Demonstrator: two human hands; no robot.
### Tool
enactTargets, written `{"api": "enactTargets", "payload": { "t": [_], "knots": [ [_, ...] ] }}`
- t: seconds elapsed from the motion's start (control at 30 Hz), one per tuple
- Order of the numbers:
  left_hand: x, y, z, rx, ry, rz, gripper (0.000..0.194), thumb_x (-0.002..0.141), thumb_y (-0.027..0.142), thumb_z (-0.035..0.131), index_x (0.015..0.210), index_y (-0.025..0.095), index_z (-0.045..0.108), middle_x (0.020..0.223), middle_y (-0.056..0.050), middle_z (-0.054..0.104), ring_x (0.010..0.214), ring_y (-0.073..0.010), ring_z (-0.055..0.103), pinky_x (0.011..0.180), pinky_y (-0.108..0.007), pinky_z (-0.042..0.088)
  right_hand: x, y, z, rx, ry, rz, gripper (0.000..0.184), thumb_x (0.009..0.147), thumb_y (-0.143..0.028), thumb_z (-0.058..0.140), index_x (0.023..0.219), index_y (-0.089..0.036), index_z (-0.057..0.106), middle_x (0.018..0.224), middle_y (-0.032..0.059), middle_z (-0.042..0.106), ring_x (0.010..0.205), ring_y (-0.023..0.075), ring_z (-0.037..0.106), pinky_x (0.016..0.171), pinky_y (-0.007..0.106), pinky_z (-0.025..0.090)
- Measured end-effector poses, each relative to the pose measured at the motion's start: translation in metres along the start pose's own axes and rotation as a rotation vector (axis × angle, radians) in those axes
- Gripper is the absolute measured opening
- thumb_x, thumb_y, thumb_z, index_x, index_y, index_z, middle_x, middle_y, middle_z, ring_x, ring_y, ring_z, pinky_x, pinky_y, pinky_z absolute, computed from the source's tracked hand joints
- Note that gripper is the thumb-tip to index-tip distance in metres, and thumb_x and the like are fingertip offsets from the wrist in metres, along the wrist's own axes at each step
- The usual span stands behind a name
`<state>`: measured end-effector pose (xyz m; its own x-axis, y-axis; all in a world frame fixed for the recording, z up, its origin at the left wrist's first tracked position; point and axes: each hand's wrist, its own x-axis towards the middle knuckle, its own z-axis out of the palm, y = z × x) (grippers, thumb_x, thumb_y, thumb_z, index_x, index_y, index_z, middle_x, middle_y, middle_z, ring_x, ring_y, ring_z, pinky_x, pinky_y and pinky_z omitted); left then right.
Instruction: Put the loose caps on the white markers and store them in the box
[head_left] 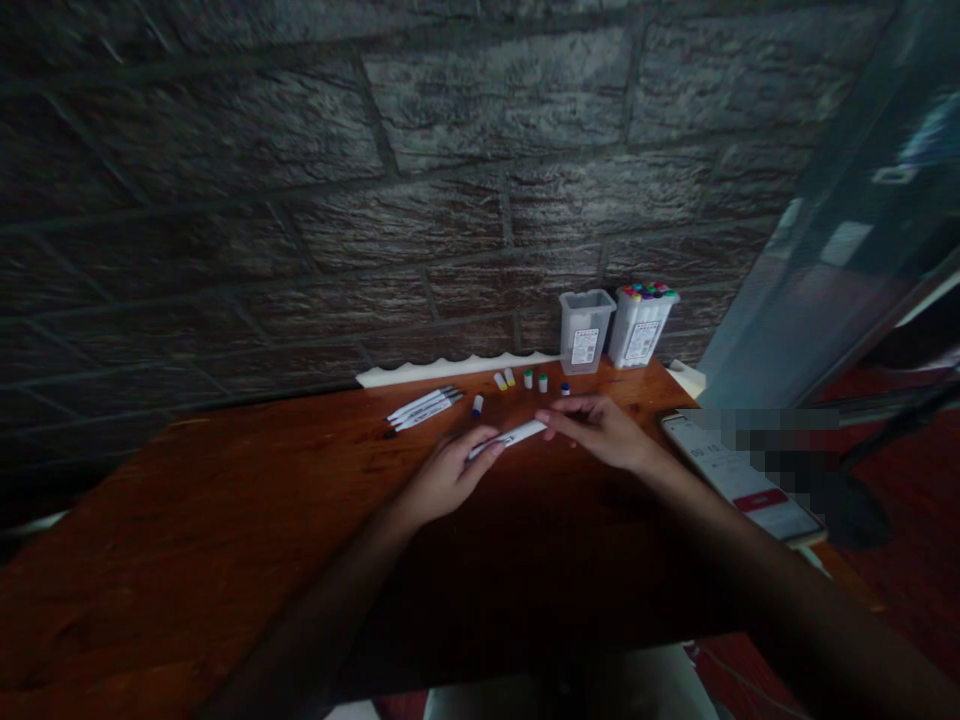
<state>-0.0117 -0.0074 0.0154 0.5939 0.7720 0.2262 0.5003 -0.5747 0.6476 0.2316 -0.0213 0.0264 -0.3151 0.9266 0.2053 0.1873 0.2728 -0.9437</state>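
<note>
A white marker [516, 437] is held level over the brown wooden table [225, 520], between both hands. My left hand [450, 472] grips its left end with closed fingers. My right hand [600, 430] pinches its right end. Three uncapped white markers [421, 407] lie side by side just beyond my left hand. Several loose caps [517, 381] in blue, yellow, green and white stand in a row behind the held marker.
An empty clear plastic box [584, 331] and a second box full of coloured markers [641, 325] stand against the dark brick wall. A phone [739, 475] lies at the right table edge. A white strip [450, 368] runs along the wall.
</note>
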Motion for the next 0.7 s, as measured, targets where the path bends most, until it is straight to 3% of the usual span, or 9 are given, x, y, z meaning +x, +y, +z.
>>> {"api": "enactTargets", "payload": {
  "t": [0.1, 0.27, 0.37, 0.5, 0.7],
  "knots": [
    [-0.002, 0.005, 0.001, 0.057, -0.031, 0.032, 0.027, 0.097, 0.038, 0.041, 0.097, 0.020, 0.061, 0.084, 0.000, 0.064, 0.074, -0.0134, 0.059, 0.071, -0.022, 0.042, -0.001, 0.000, 0.002, -0.022, -0.038, -0.007, 0.034, 0.084, -0.051, 0.061, 0.072, -0.020, 0.069, 0.063, -0.0022, 0.058, 0.054, 0.0096, 0.044, 0.054, 0.026, 0.033],
    [-0.004, 0.017, 0.008, 0.095, -0.055, 0.030, 0.028, 0.097, 0.039, 0.040, 0.093, 0.021, 0.062, 0.082, 0.000, 0.065, 0.076, -0.0148, 0.061, 0.071, -0.023, 0.041, 0.004, -0.002, 0.014, 0.079, 0.243, 0.032, 0.051, 0.084, -0.065, 0.049, 0.068, -0.020, 0.068, 0.052, -0.0040, 0.040, 0.051, 0.0106, 0.037, 0.053, 0.027, 0.027],
    [-0.006, 0.022, 0.019, 0.129, -0.110, 0.041, 0.029, 0.097, 0.041, 0.041, 0.094, 0.023, 0.063, 0.084, -0.001, 0.067, 0.077, -0.0166, 0.062, 0.072, -0.024, 0.040, 0.006, -0.001, 0.025, 0.271, 0.318, 0.097, 0.062, 0.081, -0.075, 0.041, 0.061, -0.020, 0.061, 0.049, -0.0046, 0.032, 0.047, 0.0105, 0.031, 0.049, 0.027, 0.023],
    [-0.008, 0.021, 0.032, 0.138, -0.144, 0.065, 0.029, 0.096, 0.041, 0.043, 0.095, 0.024, 0.066, 0.085, -0.002, 0.070, 0.079, -0.0191, 0.063, 0.072, -0.027, 0.040, 0.006, 0.003, 0.038, 0.422, 0.224, 0.189, 0.068, 0.079, -0.080, 0.034, 0.057, -0.019, 0.054, 0.050, -0.0042, 0.031, 0.046, 0.0097, 0.026, 0.046, 0.026, 0.020],
    [-0.012, 0.016, 0.033, 0.147, -0.130, 0.074, 0.025, 0.093, 0.039, 0.050, 0.103, 0.025, 0.069, 0.091, -0.004, 0.071, 0.081, -0.0201, 0.063, 0.073, -0.027, 0.042, 0.002, 0.011, 0.047, 0.400, 0.126, 0.187, 0.065, 0.084, -0.075, 0.031, 0.051, -0.020, 0.041, 0.049, -0.0041, 0.029, 0.045, 0.0098, 0.025, 0.045, 0.027, 0.020]
  ]
}}
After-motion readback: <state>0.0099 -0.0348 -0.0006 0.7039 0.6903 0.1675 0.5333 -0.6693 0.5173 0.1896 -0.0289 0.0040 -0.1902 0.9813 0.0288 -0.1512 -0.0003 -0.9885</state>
